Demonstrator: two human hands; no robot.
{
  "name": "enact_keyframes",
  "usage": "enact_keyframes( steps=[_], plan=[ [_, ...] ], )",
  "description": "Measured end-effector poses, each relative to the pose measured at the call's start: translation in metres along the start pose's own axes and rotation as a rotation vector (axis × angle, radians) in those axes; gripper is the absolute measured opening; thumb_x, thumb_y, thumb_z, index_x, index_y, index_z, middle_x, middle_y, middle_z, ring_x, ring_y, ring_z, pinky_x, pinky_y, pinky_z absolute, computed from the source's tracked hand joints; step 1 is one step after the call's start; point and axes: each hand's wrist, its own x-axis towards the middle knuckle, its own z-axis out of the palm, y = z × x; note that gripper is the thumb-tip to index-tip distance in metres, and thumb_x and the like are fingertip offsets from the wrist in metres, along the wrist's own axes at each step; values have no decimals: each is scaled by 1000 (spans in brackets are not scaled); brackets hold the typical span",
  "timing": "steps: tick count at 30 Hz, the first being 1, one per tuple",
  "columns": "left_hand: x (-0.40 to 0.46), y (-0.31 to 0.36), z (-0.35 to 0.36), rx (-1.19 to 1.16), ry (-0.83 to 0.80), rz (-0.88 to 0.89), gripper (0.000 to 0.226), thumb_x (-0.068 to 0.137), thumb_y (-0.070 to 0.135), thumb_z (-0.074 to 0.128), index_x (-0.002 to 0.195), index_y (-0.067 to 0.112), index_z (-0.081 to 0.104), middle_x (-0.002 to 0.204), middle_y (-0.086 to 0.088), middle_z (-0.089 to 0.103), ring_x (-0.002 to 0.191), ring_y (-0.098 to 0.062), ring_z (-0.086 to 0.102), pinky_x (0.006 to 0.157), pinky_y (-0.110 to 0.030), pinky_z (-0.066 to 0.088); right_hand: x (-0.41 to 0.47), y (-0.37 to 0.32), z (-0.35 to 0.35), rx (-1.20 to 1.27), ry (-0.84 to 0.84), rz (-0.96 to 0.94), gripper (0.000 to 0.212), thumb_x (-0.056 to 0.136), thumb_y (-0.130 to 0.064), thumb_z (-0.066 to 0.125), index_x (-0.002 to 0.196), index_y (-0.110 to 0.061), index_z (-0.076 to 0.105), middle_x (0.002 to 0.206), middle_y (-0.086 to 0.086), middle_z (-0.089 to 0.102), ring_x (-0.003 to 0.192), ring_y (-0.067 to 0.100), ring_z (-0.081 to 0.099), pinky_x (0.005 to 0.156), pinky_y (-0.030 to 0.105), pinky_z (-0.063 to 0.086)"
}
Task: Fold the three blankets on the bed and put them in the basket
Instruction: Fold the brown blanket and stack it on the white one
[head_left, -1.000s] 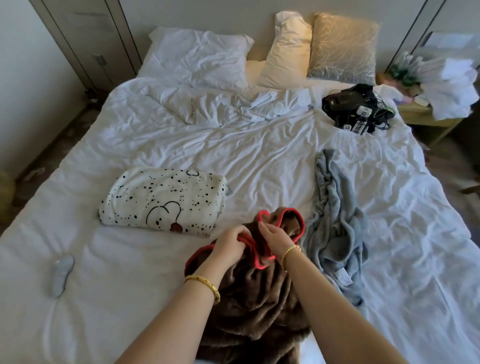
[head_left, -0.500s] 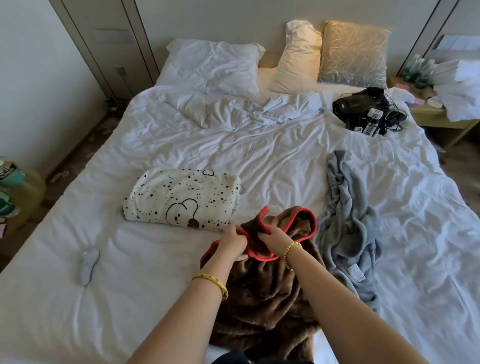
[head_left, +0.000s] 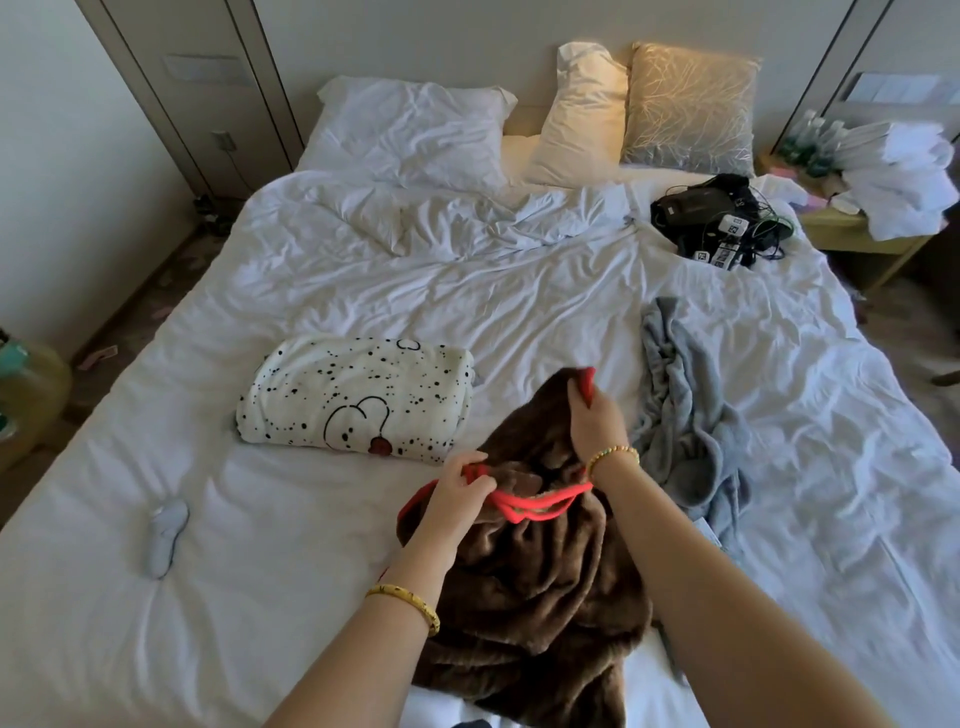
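One spotted blanket (head_left: 358, 397) lay folded, left of centre. The brown blanket (head_left: 530, 582), near, was pinched at its red edging by the left hand (head_left: 460, 488) and right hand (head_left: 595, 415). The grey blanket (head_left: 685, 410) lay crumpled on the right. No basket was seen.

brown blanket (head_left: 524, 587), red edging | white blanket (head_left: 358, 397), black dots | grey blanket (head_left: 685, 415) | white bed sheet (head_left: 545, 312) | 2 yellow bracelets | gold pillow (head_left: 691, 109)
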Motion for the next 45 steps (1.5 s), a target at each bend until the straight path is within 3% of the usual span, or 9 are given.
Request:
enact_keyframes(
  steps=[3,8,12,16,21,28,33,39,45],
  plan=[
    [-1,8,-3,122,80,113,27,86,11,48,106,29,53,104,2,58,94,-10,60,74,-22,52,4,-7,-8,-45,44,-230,26,97,-12,41,111,-2,60,105,13,56,103,30,57,76,15,32],
    [0,18,-2,-228,34,110,24,90,-2,47,110,10,53,111,-9,62,101,-20,64,82,-31,57,-34,2,24,-239,-496,-465,41,91,-10,52,131,-17,52,127,-2,55,111,2,52,107,16,26],
    [1,9,-11,-77,24,106,25,87,8,53,108,21,54,109,-5,64,98,-14,65,75,-27,54,-44,10,36,-239,-448,-333,44,92,-28,48,134,-38,43,94,-17,57,99,9,47,114,40,22],
    [-1,5,-8,-15,-42,114,22,81,20,57,99,31,55,107,0,63,101,-12,61,78,-25,49,-38,5,29,-326,-413,-344,40,98,-32,33,138,-37,37,110,7,67,102,25,62,103,43,40],
    [5,12,-3,-231,-20,111,21,90,10,55,106,24,52,113,-9,59,99,-17,65,78,-29,54,-17,7,15,-437,-189,-484,54,93,-8,35,141,-32,35,137,-3,45,113,24,53,87,38,51],
    [2,14,0,-216,-78,150,37,84,-1,61,111,22,51,118,-9,62,106,-18,63,91,-39,53,-28,14,36,-806,-501,-614,54,96,-36,38,145,-20,22,132,-2,49,115,20,51,108,44,28],
    [0,17,-1,-188,-134,122,46,83,-3,62,121,19,47,119,-10,60,107,-17,63,91,-37,52,-37,4,30,-586,-455,-478,50,97,-20,36,145,-18,25,134,13,47,121,31,45,105,45,33],
    [-4,20,-4,-186,-169,88,54,88,-10,49,133,18,40,125,-8,55,110,-13,59,88,-28,51,-35,14,31,-797,-515,-633,61,97,-30,36,149,-19,6,139,1,44,129,19,40,113,43,21],
    [-6,22,0,-156,-118,65,48,91,3,54,135,17,39,128,-9,54,115,-17,56,94,-31,50,-41,13,30,-504,-525,-504,56,88,-28,39,142,-27,27,136,-3,47,132,16,34,116,47,9]
  ],
)
